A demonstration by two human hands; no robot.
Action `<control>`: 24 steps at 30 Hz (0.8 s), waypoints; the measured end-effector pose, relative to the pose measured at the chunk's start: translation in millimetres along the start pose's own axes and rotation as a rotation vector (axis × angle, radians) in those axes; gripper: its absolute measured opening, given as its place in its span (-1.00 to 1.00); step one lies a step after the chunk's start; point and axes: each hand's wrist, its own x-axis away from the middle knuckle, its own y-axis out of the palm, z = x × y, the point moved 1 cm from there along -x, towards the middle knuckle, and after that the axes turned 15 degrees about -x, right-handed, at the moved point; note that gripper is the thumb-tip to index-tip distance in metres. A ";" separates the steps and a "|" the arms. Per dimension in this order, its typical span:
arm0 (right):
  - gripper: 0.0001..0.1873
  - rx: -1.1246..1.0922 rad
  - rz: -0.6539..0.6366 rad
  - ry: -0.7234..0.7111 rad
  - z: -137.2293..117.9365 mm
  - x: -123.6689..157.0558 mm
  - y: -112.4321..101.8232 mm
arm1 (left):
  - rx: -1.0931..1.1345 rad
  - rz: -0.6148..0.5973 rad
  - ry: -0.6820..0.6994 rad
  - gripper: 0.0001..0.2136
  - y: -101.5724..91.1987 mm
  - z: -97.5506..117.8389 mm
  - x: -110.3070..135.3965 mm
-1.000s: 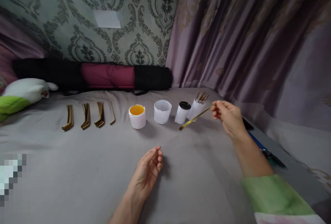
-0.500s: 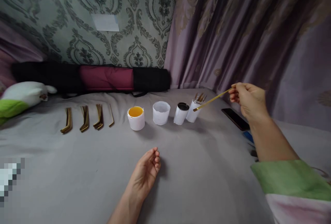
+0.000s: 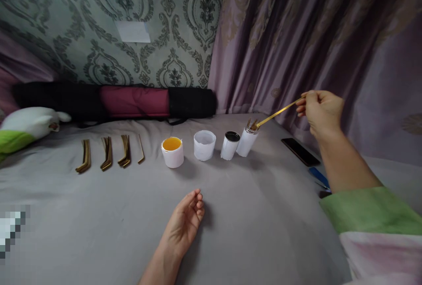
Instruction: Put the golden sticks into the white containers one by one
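**Leaning jar on soft bed: tip-over risk at the straw's tip**

The gold straw [image 3: 277,113] hangs in the air on a slant. Its lower tip is at the mouth of the white jar [image 3: 246,141], among the other gold pieces standing in it. I can't tell if the tip is inside the rim or just touching it. The right hand [image 3: 321,110] pinches the straw's far upper end between thumb and fingertips, raised well above the bed. The left hand [image 3: 187,219] lies palm up on the grey bedsheet [image 3: 99,214], fingers loosely curled, holding nothing, well apart from the jar.

Risks, as I judge them:
- The jar leans to the right on a soft sheet, so a sideways push from the straw could tip it and spill the contents.
- The grip is at the very end, so small wrist wobble is magnified at the tip, which could catch the rim or skid off.
- No hand steadies the jar.
- The black-topped container [image 3: 230,144] is just beside the jar, maybe touching, and could be knocked over with it.
- The empty white cup [image 3: 204,144] and the cup with orange contents [image 3: 172,151] come next in the row; the orange one could stain the sheet if it's liquid.

The bent gold straws [image 3: 106,153] lie far left and the phone [image 3: 300,151] lies right of the jar. Both are out of harm's way.
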 end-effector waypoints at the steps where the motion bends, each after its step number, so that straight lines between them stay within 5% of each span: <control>1: -0.83 0.017 -0.001 -0.005 1.2 0.4 0.8 | 0.000 0.001 0.000 -0.93 0.3 0.1 0.2; 18: -0.79 0.130 -0.063 -0.043 13.7 -3.9 15.7 | -0.017 -0.005 0.010 -0.92 -1.0 -2.0 -0.3; 24: -0.82 0.079 -0.095 0.078 19.3 -3.2 19.8 | -0.015 -0.005 0.009 -0.93 -0.9 -2.2 -0.7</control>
